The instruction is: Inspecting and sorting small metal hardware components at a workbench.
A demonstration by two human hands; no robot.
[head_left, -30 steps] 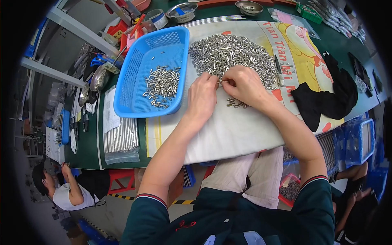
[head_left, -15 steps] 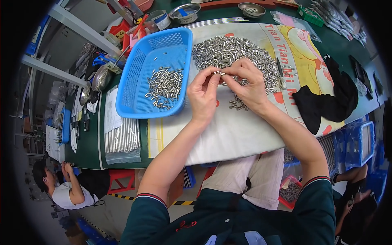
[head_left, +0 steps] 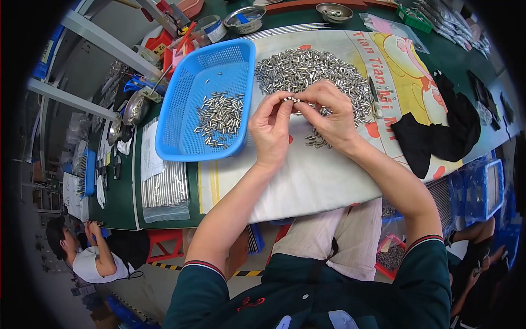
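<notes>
Both of my hands meet over the near edge of a wide pile of small silver metal pins [head_left: 318, 68] on the patterned cloth. My left hand [head_left: 270, 129] pinches a few of these pins [head_left: 290, 99] between thumb and fingers, their round ends showing. Thumb and fingertips of my right hand [head_left: 334, 118] close on the same little row from the other side. Just left of my hands stands a blue perforated plastic basket [head_left: 170, 123], with a smaller heap of like pins [head_left: 221, 114] on its bottom.
A black cloth [head_left: 422, 137] lies to the right. Bagged metal rods [head_left: 164, 189] rest left of the basket's near end. Metal bowls [head_left: 334, 12] stand at the back. A seated person [head_left: 96, 255] is at lower left; another person's arm [head_left: 466, 290] shows at lower right.
My hands stay together at nearly the same spot, with slight finger movement. More of the pins' round ends show between my fingertips now. The view has shifted slightly.
</notes>
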